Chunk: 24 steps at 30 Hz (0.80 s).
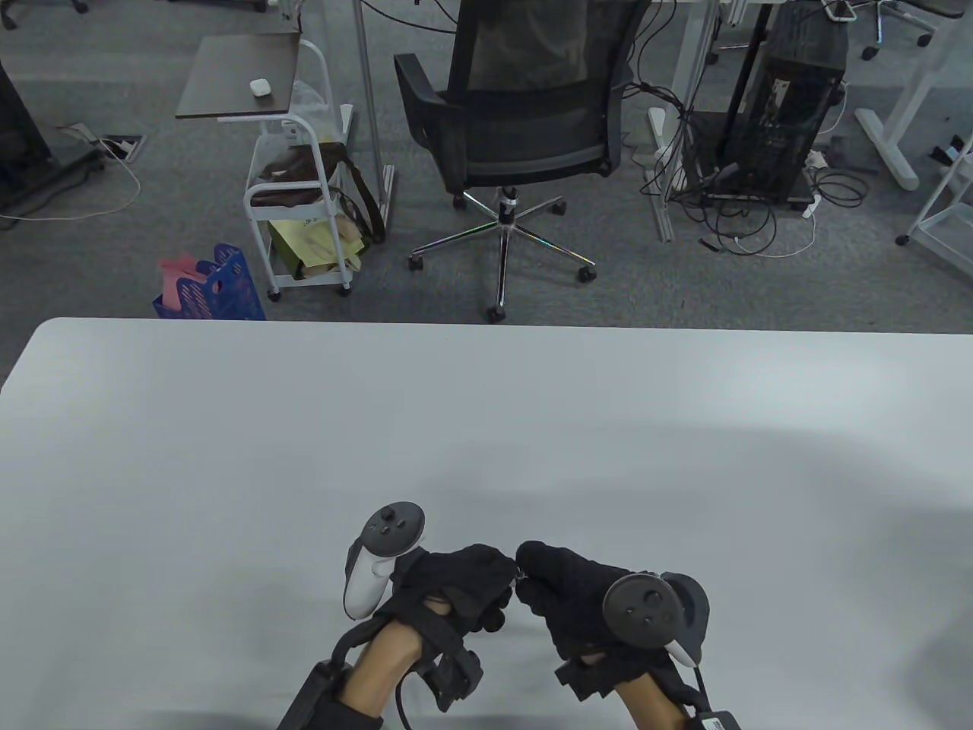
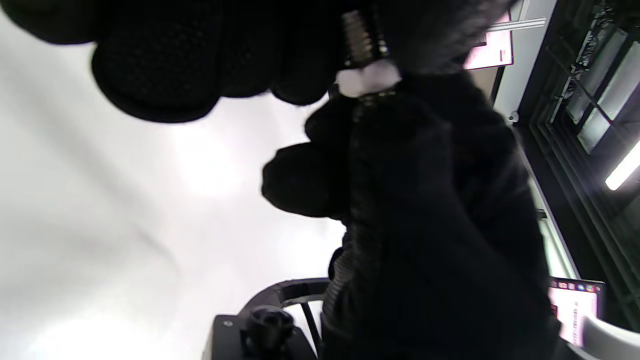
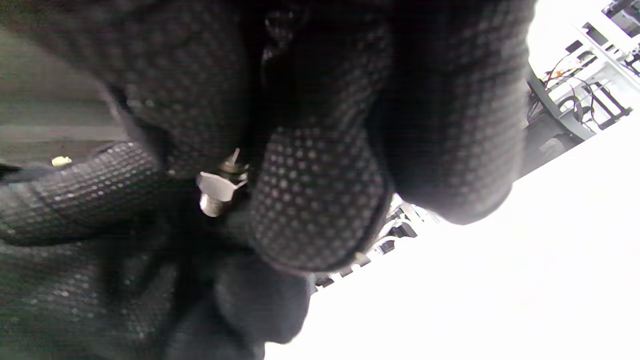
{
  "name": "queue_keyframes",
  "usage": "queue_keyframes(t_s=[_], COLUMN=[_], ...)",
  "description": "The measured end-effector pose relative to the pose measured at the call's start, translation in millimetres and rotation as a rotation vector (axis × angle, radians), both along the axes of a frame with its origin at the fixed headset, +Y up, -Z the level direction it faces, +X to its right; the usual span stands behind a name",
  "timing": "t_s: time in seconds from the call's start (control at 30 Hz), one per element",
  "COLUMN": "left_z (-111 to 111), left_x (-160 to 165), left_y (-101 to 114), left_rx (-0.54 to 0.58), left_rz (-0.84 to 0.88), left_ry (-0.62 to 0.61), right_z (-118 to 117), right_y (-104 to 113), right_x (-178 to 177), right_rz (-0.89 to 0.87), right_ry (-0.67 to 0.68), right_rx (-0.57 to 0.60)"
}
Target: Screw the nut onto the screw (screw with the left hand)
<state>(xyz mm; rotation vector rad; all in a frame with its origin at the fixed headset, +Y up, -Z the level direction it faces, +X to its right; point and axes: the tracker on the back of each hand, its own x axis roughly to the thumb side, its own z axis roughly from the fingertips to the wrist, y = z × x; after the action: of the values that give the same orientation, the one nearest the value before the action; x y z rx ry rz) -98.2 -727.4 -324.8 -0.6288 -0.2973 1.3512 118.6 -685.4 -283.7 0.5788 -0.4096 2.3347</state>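
Observation:
Both gloved hands meet low over the white table (image 1: 486,426) near its front edge. Between their fingertips sits a small threaded metal screw (image 2: 362,42) with a white nut (image 2: 367,80) on it; in the table view it shows only as a glint (image 1: 520,578). My left hand (image 1: 464,582) curls its fingers (image 2: 160,75) round the screw's threaded shaft. My right hand (image 1: 555,585) pinches at the nut (image 3: 216,185), with one fingertip (image 3: 320,200) right beside it. A short end of the screw (image 3: 210,205) sticks out past the nut. The gloves hide most of the screw.
A black office chair (image 1: 524,114) stands beyond the table's far edge. A white cart (image 1: 296,190) and a blue basket (image 1: 217,285) are on the floor at the left. Cables and desk legs lie at the back right.

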Motion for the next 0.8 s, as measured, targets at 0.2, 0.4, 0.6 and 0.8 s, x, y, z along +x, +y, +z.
queue_keyframes(t_s=[0.2, 0.4, 0.6, 0.8], left_z=[0.6, -1.0, 0.1, -0.1], left_x=[-3.7, -3.3, -4.6, -2.3], left_y=[-1.3, 1.9, -2.1, 2.4], left_rx=[-0.046, -0.005, -0.009, 0.000], left_rz=[0.053, -0.007, -0.016, 0.002], left_ry=[-0.035, -0.051, -0.009, -0.064], right_z=[-0.5, 0.0, -0.4, -0.3], right_y=[-0.1, -2.2, -2.6, -2.2], right_x=[0.7, -2.2, -3.3, -4.0], right_rz=[-0.048, -0.015, -0.019, -0.013], right_ry=[0.009, 0.008, 0.010, 0.011], right_rx=[-0.019, -0.014, -0.024, -0.022])
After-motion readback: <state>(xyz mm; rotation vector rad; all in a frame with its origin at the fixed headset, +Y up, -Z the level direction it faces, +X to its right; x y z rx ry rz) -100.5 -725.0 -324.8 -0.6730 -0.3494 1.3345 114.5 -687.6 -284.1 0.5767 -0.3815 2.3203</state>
